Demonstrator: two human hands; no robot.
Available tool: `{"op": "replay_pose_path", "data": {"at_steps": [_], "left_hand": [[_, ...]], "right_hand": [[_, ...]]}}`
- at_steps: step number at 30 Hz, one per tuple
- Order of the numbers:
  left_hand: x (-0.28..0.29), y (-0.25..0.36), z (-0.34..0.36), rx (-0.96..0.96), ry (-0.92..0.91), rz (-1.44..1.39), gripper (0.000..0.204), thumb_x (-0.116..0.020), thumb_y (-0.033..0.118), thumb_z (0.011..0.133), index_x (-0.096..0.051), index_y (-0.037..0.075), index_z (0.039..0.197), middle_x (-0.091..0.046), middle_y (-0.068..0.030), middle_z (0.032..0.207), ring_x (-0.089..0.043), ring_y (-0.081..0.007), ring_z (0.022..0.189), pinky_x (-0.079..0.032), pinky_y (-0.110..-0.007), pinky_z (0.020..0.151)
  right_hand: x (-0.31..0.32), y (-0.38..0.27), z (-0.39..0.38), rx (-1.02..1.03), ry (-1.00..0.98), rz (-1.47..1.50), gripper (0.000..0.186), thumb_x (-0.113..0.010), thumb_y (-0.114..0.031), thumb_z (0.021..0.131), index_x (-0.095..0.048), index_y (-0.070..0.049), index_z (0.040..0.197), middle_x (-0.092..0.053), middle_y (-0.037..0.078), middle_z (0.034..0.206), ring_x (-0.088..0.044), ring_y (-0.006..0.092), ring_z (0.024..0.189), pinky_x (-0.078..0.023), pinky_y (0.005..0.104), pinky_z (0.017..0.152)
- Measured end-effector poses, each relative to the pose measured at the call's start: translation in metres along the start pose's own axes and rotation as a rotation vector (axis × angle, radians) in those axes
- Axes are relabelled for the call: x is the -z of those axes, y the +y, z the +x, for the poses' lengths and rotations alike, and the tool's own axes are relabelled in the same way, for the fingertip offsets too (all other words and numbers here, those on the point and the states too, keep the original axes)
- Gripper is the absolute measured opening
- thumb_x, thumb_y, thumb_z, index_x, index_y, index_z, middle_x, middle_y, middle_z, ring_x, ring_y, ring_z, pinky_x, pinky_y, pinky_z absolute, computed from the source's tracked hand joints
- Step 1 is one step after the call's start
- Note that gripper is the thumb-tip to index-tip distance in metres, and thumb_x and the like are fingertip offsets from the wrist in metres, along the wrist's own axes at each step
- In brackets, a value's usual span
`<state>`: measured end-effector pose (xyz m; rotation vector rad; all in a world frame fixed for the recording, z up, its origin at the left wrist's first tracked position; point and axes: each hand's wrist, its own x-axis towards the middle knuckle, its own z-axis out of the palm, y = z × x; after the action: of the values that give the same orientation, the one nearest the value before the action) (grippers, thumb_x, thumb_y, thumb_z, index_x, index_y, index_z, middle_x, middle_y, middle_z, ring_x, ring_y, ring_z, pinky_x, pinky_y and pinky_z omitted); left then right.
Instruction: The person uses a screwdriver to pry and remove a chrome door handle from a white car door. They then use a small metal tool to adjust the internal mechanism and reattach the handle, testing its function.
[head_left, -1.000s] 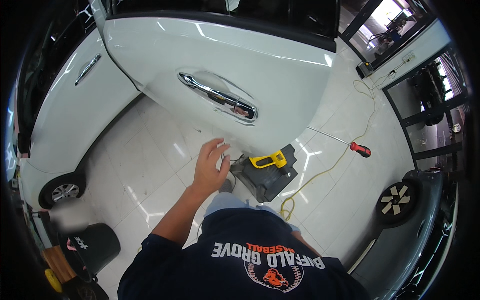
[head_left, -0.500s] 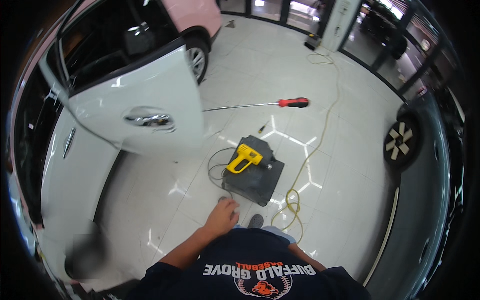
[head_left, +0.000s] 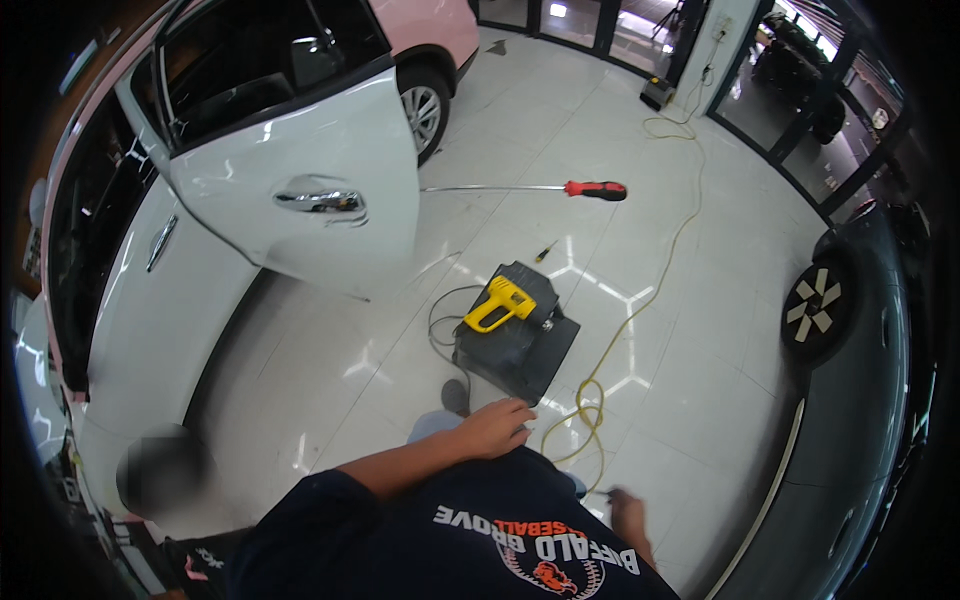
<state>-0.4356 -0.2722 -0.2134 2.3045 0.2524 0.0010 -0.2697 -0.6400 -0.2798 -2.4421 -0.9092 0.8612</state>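
Note:
My left hand point(head_left: 500, 425) is at my waist, below a dark step stool or case point(head_left: 505, 370), its fingers loosely apart with nothing visible in them. My right hand point(head_left: 627, 513), low at my right side, is closed on a small, blurred thing I cannot make out. A yellow heat gun point(head_left: 496, 305) lies on the stool, its cord looping leftward. A white car door point(head_left: 350, 240) with a chrome handle point(head_left: 318, 201) stands open; from its edge a long rod with a red-and-black grip point(head_left: 595, 190) sticks out. A small tool point(head_left: 545, 253) lies on the floor beyond the stool.
A pink car point(head_left: 420, 30) stands behind the door, a grey car point(head_left: 840, 420) with a spoked wheel at right. A yellow cord point(head_left: 670, 250) runs over the tiles to a dark box point(head_left: 656, 92) by glass doors. A blurred dark shape point(head_left: 165, 475) is at lower left.
My view has swung away from the close-up door, bringing the pink car into sight. My left hand has dropped from beside the door to my waist; my right hand has come into view.

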Motion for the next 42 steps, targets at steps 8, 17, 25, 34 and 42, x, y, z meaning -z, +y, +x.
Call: {"op": "replay_pose_path", "data": {"at_steps": [8,17,25,34,42], "left_hand": [[0.08,0.029,0.016,-0.068,0.171,-0.195,0.03,-0.056,0.024,0.099,-0.063,0.001,0.116,-0.066,-0.0149,0.093,-0.065,-0.0299,0.083,-0.051,-0.039,0.075],[0.207,-0.026,-0.022,0.254,0.204,-0.727,0.026,-0.055,0.022,0.101,-0.068,0.0,0.101,-0.056,-0.0006,0.065,-0.053,-0.0072,0.06,-0.045,-0.025,0.056],[0.301,-0.095,-0.059,-0.09,0.351,-0.376,0.014,-0.064,0.014,0.093,-0.068,0.002,0.096,-0.062,-0.0064,0.07,-0.059,-0.0189,0.062,-0.046,-0.031,0.058],[0.356,-0.134,-0.057,-0.242,0.798,0.143,0.024,-0.076,0.004,0.076,-0.067,0.005,0.099,-0.061,-0.01,0.092,-0.058,-0.0272,0.082,-0.047,-0.038,0.071],[0.354,-0.156,-0.056,0.009,0.742,0.436,0.048,-0.079,0.017,0.075,-0.062,0.009,0.119,-0.049,-0.0113,0.114,-0.052,-0.0275,0.107,-0.029,-0.06,0.105]], "right_hand": [[0.108,-0.27,0.109,0.432,-0.037,0.827,0.014,-0.051,-0.006,0.1,-0.052,0.004,0.11,-0.07,0.015,0.097,-0.07,0.019,0.086,-0.055,0.0309,0.078],[0.053,-0.409,0.188,0.469,-0.226,1.232,0.014,-0.053,-0.01,0.1,-0.058,-0.002,0.109,-0.067,0.012,0.107,-0.065,0.0164,0.084,-0.053,0.0314,0.076],[0.045,-0.523,0.195,0.554,-0.149,1.151,0.016,-0.058,-0.008,0.096,-0.06,0.0,0.109,-0.064,0.01,0.096,-0.061,0.0141,0.078,-0.051,0.0283,0.071],[0.079,-0.57,0.209,0.665,-0.132,0.995,0.014,-0.065,-0.006,0.091,-0.067,0.005,0.1,-0.065,0.013,0.082,-0.061,0.015,0.063,-0.049,0.0268,0.057],[0.1,-0.609,0.238,0.833,0.006,0.391,0.016,-0.067,0.004,0.08,-0.068,0.003,0.096,-0.067,0.012,0.079,-0.064,0.0208,0.066,-0.05,0.0298,0.059]]}}
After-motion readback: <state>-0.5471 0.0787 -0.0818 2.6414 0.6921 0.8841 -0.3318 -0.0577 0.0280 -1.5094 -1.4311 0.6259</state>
